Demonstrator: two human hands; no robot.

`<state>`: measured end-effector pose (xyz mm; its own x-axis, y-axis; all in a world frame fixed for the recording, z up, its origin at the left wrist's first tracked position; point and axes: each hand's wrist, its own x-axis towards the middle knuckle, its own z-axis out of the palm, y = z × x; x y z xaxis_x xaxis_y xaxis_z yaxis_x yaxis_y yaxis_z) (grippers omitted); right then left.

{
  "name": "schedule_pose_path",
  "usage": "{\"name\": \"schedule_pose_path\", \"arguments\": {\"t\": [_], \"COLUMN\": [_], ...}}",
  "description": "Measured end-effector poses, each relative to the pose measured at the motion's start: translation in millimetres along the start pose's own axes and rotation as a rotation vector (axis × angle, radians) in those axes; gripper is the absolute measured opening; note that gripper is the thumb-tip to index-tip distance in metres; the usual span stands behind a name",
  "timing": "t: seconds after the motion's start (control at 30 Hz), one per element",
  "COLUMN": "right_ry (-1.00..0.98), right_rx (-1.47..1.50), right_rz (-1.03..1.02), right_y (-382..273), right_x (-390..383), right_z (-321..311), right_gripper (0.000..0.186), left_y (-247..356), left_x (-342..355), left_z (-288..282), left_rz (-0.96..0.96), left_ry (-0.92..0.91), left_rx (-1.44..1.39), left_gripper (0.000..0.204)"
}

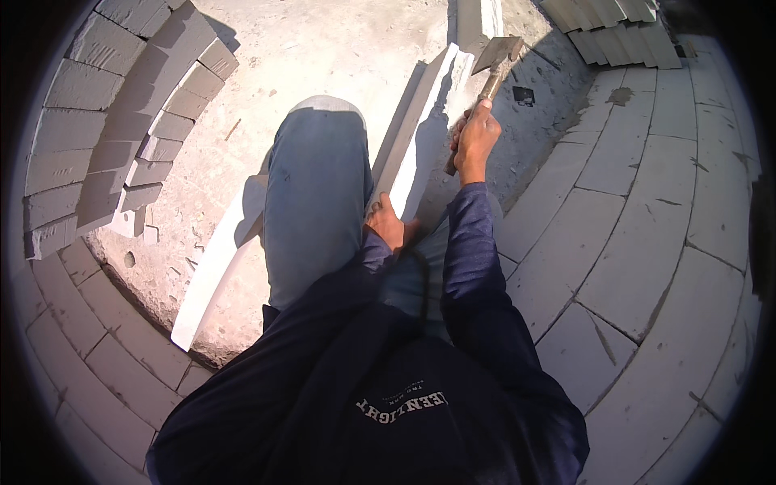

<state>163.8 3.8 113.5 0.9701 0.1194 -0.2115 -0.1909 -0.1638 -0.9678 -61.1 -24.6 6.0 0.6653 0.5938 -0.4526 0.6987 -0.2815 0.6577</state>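
My right hand point(477, 137) grips the wooden handle of a hatchet-like tool point(497, 56), whose flat metal head is raised beside the jagged far end of a long pale block point(424, 133). My left hand point(386, 218) grips the near part of that block, fingers curled on its edge. The block lies lengthwise just right of my bent left knee point(311, 194) in jeans. Beyond it, another pale block point(477, 20) reaches the top edge of the view. A long white piece point(206, 283) lies left of my leg.
Stacked grey-white blocks point(69, 137) stand at the left, and more point(614, 36) at the top right. Block walls or courses point(622, 242) run along the right and lower left point(97, 339). The rough concrete floor point(242, 48) has small rubble on it.
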Motion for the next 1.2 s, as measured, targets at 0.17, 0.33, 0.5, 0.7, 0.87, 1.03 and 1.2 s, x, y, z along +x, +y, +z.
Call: {"name": "schedule_pose_path", "arguments": {"t": [0.17, 0.33, 0.5, 0.7, 0.87, 1.03, 1.2], "right_ry": [-0.043, -0.035, 0.012, -0.035, 0.008, 0.084, 0.081], "right_rx": [-0.1, -0.125, -0.089, -0.157, -0.074, -0.259, -0.481], "right_rz": [0.143, 0.256, -0.019, 0.314, 0.076, -0.053, 0.045], "right_y": [31, 8, 25, 19, 2, 85, 35], "right_x": [19, 24, -13, 0, -47, -25, -31], "right_z": [2, 3, 5, -4, -6, -6, -6], "right_gripper": [0.056, 0.055, 0.053, 0.054, 0.054, 0.061, 0.063], "left_y": [3, 0, 1, 4, 7, 8, 4], "left_x": [0, -5, -4, -4, -3, -3, -3], "left_z": [3, 3, -9, -4, -5, -6, -5], "left_rz": [0.027, 0.084, 0.07, 0.034, -0.007, 0.059, 0.032], "left_ry": [-0.017, 0.078, 0.006, -0.003, 0.001, -0.026, -0.022], "left_rx": [-0.004, 0.016, -0.02, -0.043, -0.066, -0.072, -0.069], "left_gripper": [0.081, 0.074, 0.072, 0.074, 0.077, 0.078, 0.078]}}
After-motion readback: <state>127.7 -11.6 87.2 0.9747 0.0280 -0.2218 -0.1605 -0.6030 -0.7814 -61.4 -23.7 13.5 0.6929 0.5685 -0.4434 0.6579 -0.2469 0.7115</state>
